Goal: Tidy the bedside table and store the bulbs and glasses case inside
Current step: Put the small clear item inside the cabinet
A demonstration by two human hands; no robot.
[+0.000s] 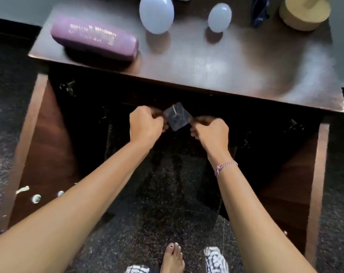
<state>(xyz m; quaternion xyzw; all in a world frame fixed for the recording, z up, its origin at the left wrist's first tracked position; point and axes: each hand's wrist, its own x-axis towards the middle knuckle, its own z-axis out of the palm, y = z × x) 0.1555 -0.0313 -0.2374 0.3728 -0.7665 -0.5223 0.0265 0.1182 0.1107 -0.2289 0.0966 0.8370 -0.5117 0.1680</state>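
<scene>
The dark wooden desk point(206, 64) has its left door point(43, 144) and right door point(297, 174) swung open on either side of a dark interior. On its top, the purple glasses case point(94, 38) lies near the front left corner. The large bulb point(156, 14) and small bulb point(219, 17) sit apart further back, with a yellow cylindrical base point(305, 12) at the far right. Just under the front edge, the left hand point(145, 125) and right hand point(210, 133), fingers curled, pinch opposite sides of a small dark square plate point(178, 117) bearing a wire hook.
</scene>
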